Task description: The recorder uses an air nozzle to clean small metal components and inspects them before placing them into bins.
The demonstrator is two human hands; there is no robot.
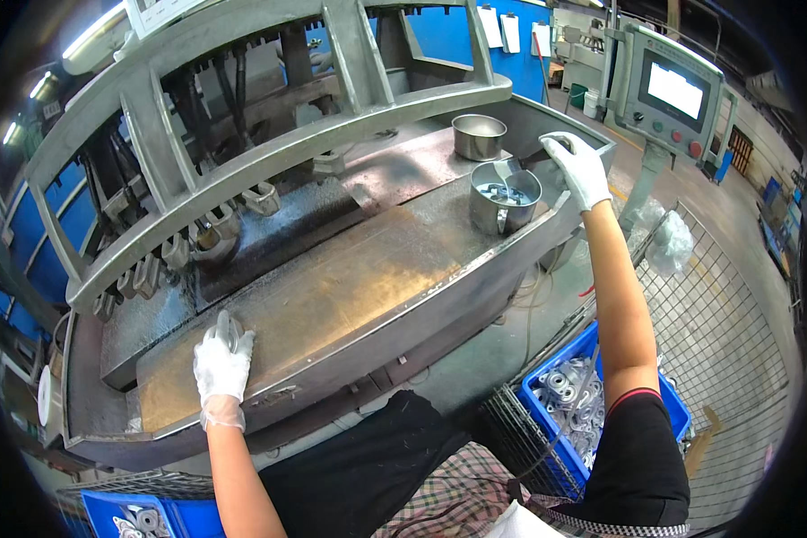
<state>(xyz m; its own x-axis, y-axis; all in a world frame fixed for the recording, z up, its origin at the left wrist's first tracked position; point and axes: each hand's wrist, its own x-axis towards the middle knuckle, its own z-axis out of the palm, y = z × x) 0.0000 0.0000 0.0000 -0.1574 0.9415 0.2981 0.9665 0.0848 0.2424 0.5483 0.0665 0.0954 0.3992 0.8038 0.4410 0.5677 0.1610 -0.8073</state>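
Observation:
My left hand (222, 362), in a white glove, rests on the oily steel bed (332, 296) of a press, its fingers over a small grey metal part (228, 330). My right hand (577, 166), also gloved, reaches far right and grips something thin and dark at the bed's far edge, beside a steel cup (504, 197) with liquid and a brush-like stick in it. A second steel cup (478, 136) stands just behind. Several metal fixtures (206, 238) sit in a row under the grey frame (269, 152).
A blue crate (601, 403) of metal parts sits low right beside a wire mesh cage (726, 341). Another blue crate (143, 516) is at lower left. A control panel with screen and buttons (672, 94) stands at upper right.

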